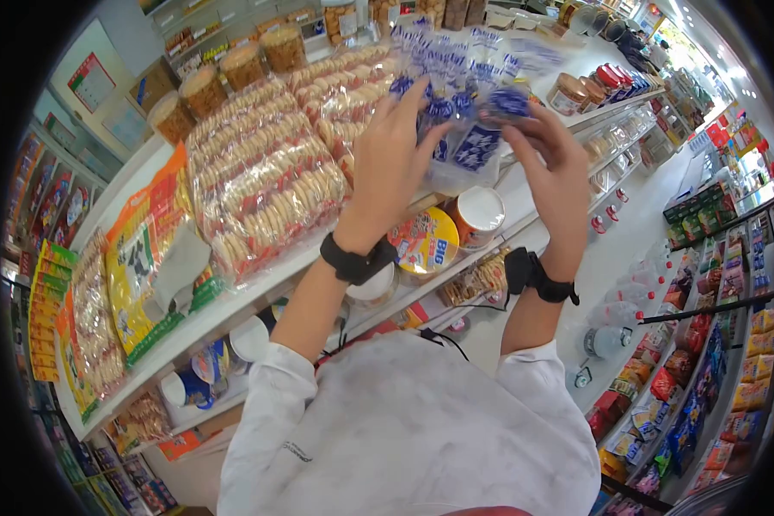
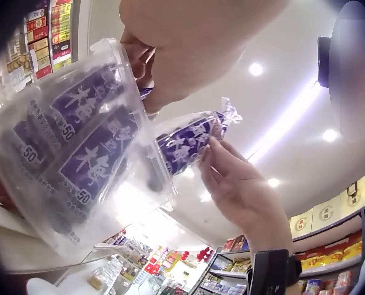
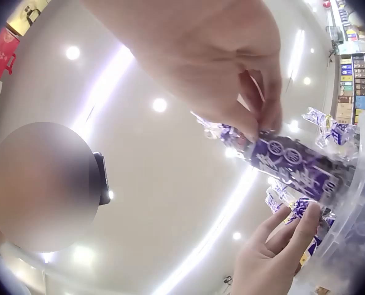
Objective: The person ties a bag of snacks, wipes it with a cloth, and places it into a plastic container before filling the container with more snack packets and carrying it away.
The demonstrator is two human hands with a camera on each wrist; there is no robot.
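Head view: right hand (image 1: 555, 172) pinches one purple packet (image 1: 508, 103).

Shelf (image 1: 232, 303) crowded: left side blocked by stacked cracker bags (image 1: 267, 181), rear by jars (image 1: 241, 64), front by purple packets (image 1: 456, 86). Free passage left only over aisle floor (image 1: 641, 224), rightward.

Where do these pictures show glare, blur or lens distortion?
Head view: fisheye bends the shelf, corners are black, top right is overexposed. Left wrist view: ceiling lights flare; the left hand is too near, blurred. Right wrist view: ceiling glare behind the right hand; the purple packet it pinches is soft.
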